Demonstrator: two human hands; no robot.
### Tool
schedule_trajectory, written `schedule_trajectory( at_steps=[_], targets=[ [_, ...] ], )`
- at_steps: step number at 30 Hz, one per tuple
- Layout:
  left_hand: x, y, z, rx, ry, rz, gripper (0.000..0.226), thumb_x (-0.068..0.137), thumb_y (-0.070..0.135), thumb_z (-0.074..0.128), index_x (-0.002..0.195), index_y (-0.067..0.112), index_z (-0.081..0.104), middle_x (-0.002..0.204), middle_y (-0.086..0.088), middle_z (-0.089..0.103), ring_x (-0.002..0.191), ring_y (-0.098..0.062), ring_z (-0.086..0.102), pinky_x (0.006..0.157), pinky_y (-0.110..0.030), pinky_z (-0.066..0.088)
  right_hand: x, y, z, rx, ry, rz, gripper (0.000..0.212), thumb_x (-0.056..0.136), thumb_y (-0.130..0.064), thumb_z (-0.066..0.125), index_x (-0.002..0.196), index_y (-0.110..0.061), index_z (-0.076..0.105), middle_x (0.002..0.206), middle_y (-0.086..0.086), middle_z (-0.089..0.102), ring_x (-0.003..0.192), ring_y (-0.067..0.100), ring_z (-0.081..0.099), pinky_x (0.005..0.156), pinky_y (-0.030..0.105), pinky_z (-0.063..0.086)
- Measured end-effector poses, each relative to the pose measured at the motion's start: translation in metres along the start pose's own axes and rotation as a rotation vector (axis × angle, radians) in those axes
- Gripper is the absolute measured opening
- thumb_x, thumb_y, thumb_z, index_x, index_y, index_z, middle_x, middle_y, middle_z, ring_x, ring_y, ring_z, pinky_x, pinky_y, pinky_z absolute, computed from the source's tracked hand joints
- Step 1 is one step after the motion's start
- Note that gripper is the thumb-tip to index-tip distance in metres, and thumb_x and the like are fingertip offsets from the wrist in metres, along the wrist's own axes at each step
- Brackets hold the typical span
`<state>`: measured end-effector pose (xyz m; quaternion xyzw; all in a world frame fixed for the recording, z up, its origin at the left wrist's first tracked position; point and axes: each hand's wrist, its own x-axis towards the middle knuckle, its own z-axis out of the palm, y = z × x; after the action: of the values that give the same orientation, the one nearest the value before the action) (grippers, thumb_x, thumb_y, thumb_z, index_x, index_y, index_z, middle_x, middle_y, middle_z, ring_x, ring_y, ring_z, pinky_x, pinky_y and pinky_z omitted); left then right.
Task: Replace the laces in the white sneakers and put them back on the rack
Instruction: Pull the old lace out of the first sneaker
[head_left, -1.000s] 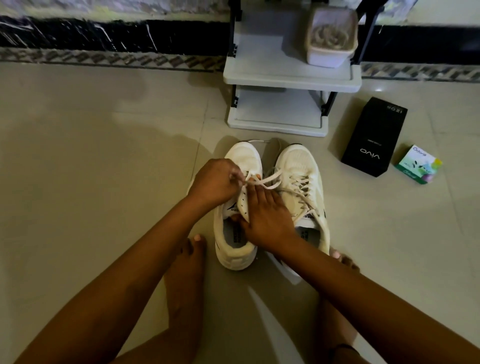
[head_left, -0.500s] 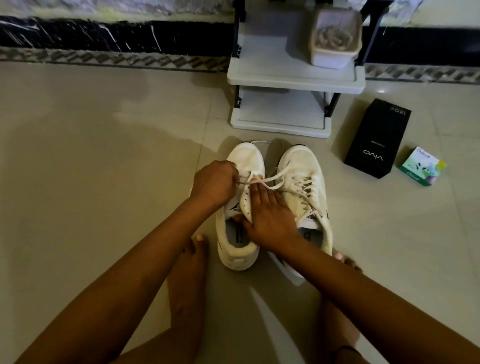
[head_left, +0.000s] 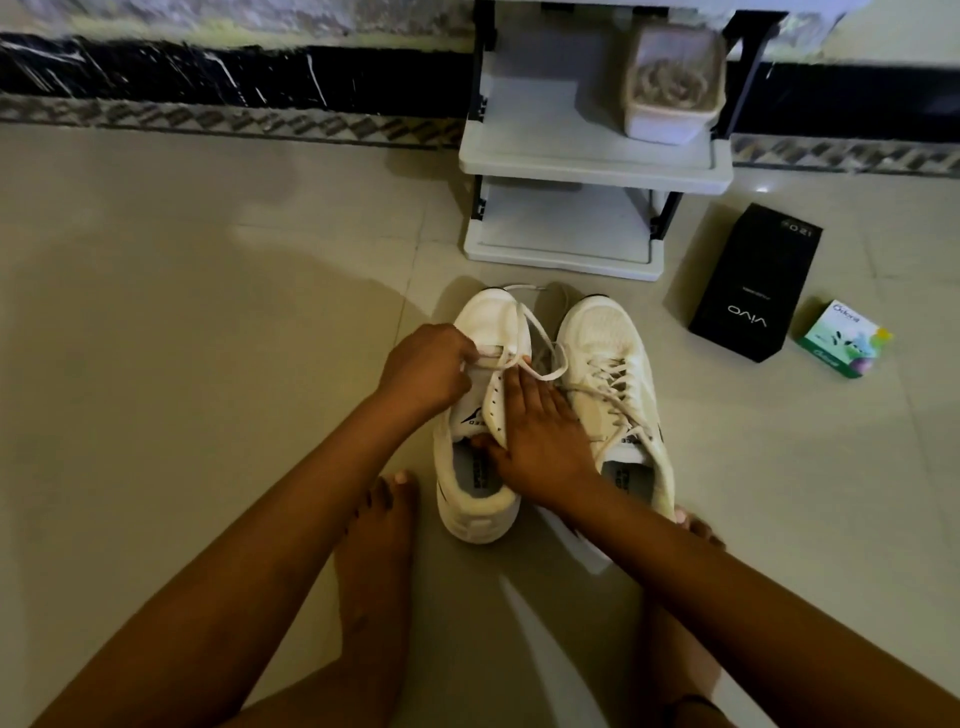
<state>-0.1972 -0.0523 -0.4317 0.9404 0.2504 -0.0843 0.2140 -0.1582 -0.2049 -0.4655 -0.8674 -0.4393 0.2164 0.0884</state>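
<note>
Left hand (head_left: 423, 371) pinches lace (head_left: 538, 328); right hand (head_left: 540, 436) flat on sneaker (head_left: 480, 317); black box (head_left: 756, 286) beside rack (head_left: 592, 161).

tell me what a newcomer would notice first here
Mid-floor sits a pair of white shoes: the left sneaker barely laced, the right sneaker fully laced. The left hand pinches the loose lace while the right hand rests flat on the left sneaker. Behind stands a white rack, a black box beside it.
</note>
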Motion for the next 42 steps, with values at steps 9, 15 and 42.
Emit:
schedule_trajectory(
  at_steps=[9,15,42],
  targets=[
    [-0.006,0.014,-0.005,-0.171,-0.029,0.011,0.015,0.086,0.022,0.065,0.094,0.012,0.072,0.104,-0.007,0.066,0.100,-0.023,0.059,0.083,-0.036,0.049,0.000,-0.002,0.001,0.011,0.038,0.002,0.082,0.093,-0.052,0.040,0.150,-0.006,0.003,0.157,0.016,0.008,0.145,0.028,0.011,0.117,0.037,0.006],
    [-0.013,0.064,-0.059,-0.995,-0.013,0.067,0.021,0.087,0.012,0.062,0.108,0.016,0.066,0.106,0.003,0.067,0.092,-0.001,0.061,0.076,-0.012,0.049,-0.001,-0.002,-0.003,-0.001,0.026,-0.001,0.086,0.093,-0.053,0.040,0.150,-0.005,-0.003,0.158,0.016,0.004,0.145,0.029,0.008,0.117,0.038,0.004],
    [0.015,0.026,0.002,-0.308,-0.021,-0.152,0.006,0.081,0.011,0.065,0.077,0.010,0.068,0.100,-0.013,0.066,0.097,-0.028,0.061,0.083,-0.030,0.047,-0.002,0.000,0.003,-0.023,0.075,-0.042,0.088,0.094,-0.056,0.035,0.147,-0.007,-0.014,0.156,0.014,-0.017,0.146,0.025,-0.010,0.112,0.030,-0.012]
  ],
)
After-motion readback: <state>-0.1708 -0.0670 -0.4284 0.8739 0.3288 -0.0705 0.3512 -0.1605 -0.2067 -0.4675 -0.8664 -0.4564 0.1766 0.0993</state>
